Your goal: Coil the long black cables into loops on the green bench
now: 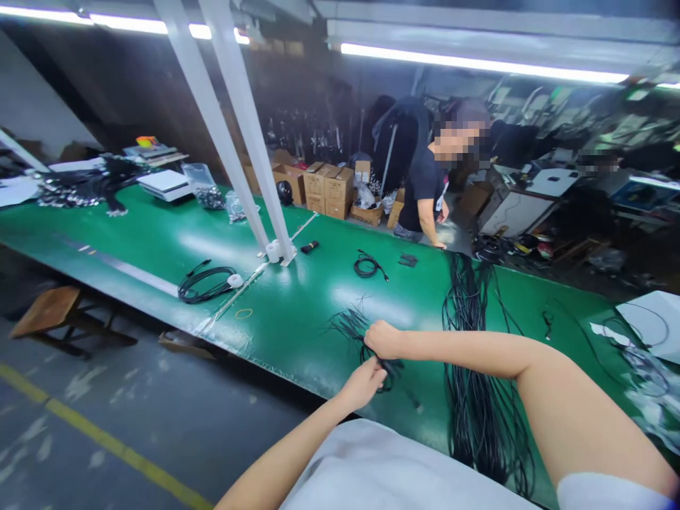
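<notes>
Near the table's front edge, both hands are closed at a small coil of black cable (392, 374). My left hand (364, 384) grips the coil from the near side, thumb on top. My right hand (382, 340) is curled into a fist just above it, on the coil's far side; its fingertips are hidden. A blurred cable end (417, 404) hangs to the right of the coil. Just beyond my right hand, thin black ties (348, 322) lie in a loose, spread heap. Under my right forearm runs a long bundle of black cables (470, 404) that crosses the table.
On the green table (297, 312) lie a small coiled cable (366, 265), a larger coil (205, 285) and a yellow rubber band (244, 314). White posts (255, 142) rise from the tabletop. Across the table stands a person (419, 191). A wooden stool (50, 315) is at left.
</notes>
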`<state>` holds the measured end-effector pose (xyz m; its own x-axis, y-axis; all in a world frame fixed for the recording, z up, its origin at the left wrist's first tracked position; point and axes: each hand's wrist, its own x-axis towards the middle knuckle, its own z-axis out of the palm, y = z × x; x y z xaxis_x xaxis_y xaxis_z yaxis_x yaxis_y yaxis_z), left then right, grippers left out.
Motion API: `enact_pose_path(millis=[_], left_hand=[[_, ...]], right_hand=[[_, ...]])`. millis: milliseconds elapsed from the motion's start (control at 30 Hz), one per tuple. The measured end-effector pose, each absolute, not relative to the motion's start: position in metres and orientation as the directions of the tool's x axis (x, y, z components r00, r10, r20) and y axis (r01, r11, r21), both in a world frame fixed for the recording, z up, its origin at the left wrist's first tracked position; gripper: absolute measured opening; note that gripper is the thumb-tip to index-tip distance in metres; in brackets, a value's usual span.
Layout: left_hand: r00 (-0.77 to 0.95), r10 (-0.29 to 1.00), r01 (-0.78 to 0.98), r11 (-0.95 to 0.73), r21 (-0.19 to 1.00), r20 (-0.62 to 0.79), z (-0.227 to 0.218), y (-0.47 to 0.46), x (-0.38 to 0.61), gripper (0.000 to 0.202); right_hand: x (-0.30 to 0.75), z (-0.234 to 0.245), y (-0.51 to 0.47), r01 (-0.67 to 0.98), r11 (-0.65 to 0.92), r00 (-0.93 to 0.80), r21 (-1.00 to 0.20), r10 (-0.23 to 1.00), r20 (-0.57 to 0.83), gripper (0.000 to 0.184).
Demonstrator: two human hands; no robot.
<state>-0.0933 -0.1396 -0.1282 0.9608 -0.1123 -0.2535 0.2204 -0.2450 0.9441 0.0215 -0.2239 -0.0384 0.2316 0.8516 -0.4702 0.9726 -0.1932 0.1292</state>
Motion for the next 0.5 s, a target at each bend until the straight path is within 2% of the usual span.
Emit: enact_pose_path(millis=[67,200,300,400,433,467,500], left_hand=[[0.928,-0.163,0.336,-0.029,0.941,-0.336,-0.129,-0.149,-0.089,0.012],[0.865,-0.034,0.480,0.345,0.807,-0.500,-0.132,-0.130,-0.081,0.034],[0.844,0.085,0.404,0.549,0.731,-0.530,-0.138,-0.123,-0.081,0.042],[0.822,0.234,0.267,0.646,0.715,-0.519,-0.144,-0.131,-0.081,0.039],[0.814,0.272,0.230,0.660,0.715,-0.513,-0.145,-0.135,-0.080,0.038],[0.807,0.309,0.195,0.664,0.722,-0.502,-0.147,-0.139,-0.079,0.034],[0.800,0.354,0.162,0.650,0.742,-0.485,-0.149,-0.142,-0.079,0.031]], right_hand=[[0.019,-0.041,-0.229,0.967,-0.223,0.253,0.120,0.830,-0.497,0.022],[0.011,-0.048,-0.234,0.925,-0.380,0.349,0.014,0.831,-0.433,0.019],[0.003,-0.060,-0.228,0.877,-0.478,0.427,-0.055,0.826,-0.369,0.020],[-0.004,-0.078,-0.223,0.821,-0.566,0.518,-0.070,0.792,-0.325,0.033],[-0.005,-0.085,-0.223,0.761,-0.634,0.580,-0.136,0.759,-0.296,0.035],[-0.006,-0.092,-0.224,0.664,-0.703,0.649,-0.253,0.711,-0.271,0.036],[-0.006,-0.099,-0.225,0.508,-0.740,0.708,-0.440,0.650,-0.275,0.033]])
